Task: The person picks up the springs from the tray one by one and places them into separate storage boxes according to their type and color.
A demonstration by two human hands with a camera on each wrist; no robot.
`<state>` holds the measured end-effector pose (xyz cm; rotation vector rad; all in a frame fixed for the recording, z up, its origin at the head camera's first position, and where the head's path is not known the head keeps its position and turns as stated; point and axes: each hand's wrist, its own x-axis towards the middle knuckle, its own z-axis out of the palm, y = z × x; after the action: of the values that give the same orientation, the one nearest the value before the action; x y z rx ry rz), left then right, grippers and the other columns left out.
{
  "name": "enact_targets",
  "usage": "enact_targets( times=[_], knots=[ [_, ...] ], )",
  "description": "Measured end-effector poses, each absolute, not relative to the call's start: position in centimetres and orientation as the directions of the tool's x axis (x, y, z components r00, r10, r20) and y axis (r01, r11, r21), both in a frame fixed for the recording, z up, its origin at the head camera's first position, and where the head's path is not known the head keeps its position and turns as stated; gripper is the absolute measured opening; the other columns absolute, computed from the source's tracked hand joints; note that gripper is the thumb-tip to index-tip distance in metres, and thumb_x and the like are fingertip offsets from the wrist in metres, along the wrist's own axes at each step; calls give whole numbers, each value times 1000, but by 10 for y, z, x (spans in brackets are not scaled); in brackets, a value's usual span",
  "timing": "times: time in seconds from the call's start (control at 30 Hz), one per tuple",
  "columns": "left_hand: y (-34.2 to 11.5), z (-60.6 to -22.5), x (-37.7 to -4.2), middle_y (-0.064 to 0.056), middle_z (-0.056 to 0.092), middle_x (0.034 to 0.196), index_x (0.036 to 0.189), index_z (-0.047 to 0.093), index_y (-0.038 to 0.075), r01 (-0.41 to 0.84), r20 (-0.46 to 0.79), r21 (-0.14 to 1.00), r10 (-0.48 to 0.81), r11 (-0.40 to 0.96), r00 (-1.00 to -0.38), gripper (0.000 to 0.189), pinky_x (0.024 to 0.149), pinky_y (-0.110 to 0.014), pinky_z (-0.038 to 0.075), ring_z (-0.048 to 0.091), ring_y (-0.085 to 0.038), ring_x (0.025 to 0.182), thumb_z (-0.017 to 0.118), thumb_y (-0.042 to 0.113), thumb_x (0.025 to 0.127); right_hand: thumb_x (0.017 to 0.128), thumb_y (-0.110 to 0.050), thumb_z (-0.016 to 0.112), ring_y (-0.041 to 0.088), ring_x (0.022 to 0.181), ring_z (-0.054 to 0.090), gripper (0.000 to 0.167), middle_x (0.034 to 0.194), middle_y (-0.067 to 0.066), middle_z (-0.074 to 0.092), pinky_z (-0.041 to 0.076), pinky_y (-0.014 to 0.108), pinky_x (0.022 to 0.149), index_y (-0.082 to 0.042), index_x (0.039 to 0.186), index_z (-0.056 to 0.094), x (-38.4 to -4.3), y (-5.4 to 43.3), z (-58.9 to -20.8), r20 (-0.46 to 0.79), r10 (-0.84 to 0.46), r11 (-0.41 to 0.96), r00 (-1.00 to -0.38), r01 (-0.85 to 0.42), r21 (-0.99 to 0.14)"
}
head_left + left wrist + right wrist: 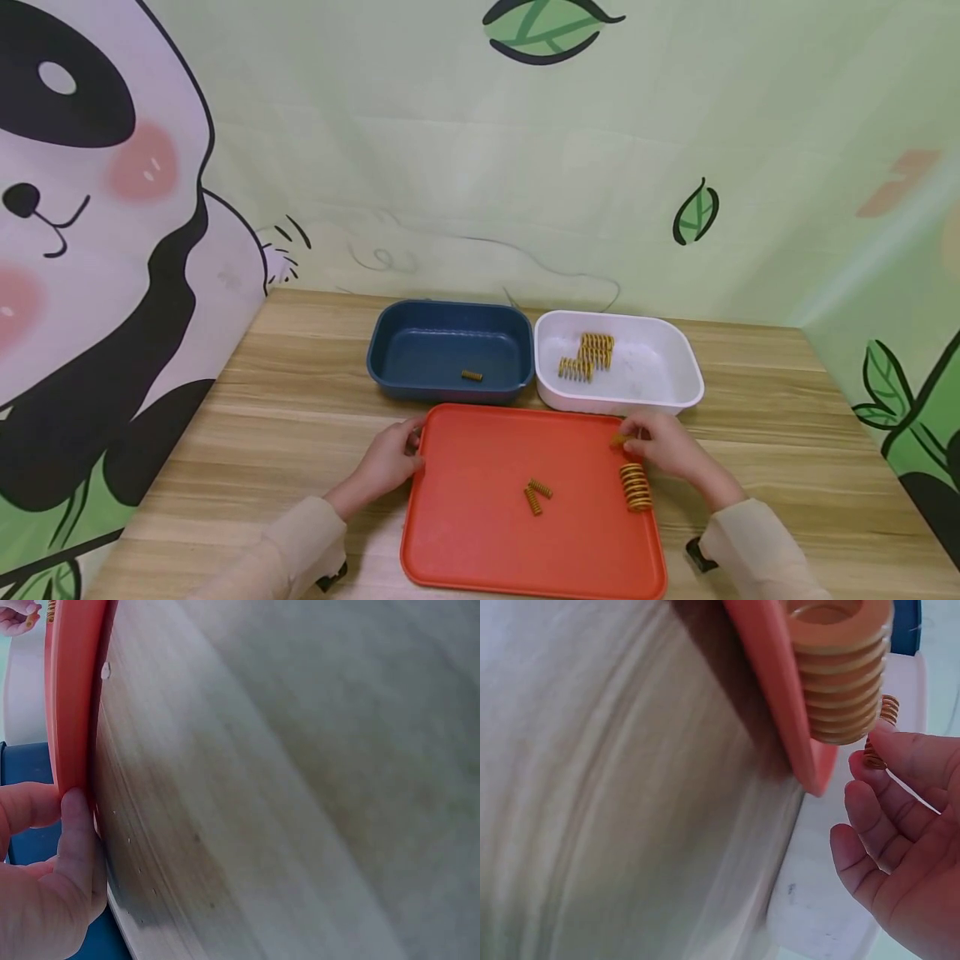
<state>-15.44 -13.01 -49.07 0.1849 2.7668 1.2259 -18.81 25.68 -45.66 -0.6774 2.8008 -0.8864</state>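
Note:
My left hand (382, 458) pinches the left rim of the red tray (480, 533) near its far corner; in the left wrist view the thumb and fingers (75, 832) close on that rim. Over the tray's far right corner, my right hand (663, 446) holds a small golden coil spring (875, 756) between thumb and fingertips, which partly hide it. Just nearer along the right edge lies a large, thick golden spring (636, 487). Two thin small springs (532, 500) lie close together near the tray's middle.
Behind the tray a dark blue bin (420, 387) holds one small spring (472, 376). Beside it, a white bin (652, 375) has several medium springs (596, 350) in its left part. All stand on a wood-grain table (300, 400) before a printed cloth backdrop (420, 167).

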Motion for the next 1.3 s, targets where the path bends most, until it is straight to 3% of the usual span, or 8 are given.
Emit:
enact_targets(
  times=[0.87, 1.3],
  knots=[
    [-130, -489, -155, -5, 52, 76, 121, 50, -2, 53, -65, 747, 152, 663, -986, 56, 58, -24, 39, 46, -16, 71, 56, -8, 66, 74, -4, 65, 10, 69, 49, 11, 78, 5, 62, 44, 21, 63, -1, 84, 65, -192, 240, -426, 9, -426, 701, -904, -337, -628],
    [-130, -489, -154, -4, 51, 75, 119, 51, -4, 76, -40, 740, 157, 669, -987, 55, 59, -24, 38, 45, -15, 70, 57, -8, 64, 75, -5, 65, 9, 70, 51, 12, 82, 9, 64, 45, 21, 64, -1, 86, 65, -194, 229, -411, 72, -416, 661, -907, -356, -660]
  ],
)
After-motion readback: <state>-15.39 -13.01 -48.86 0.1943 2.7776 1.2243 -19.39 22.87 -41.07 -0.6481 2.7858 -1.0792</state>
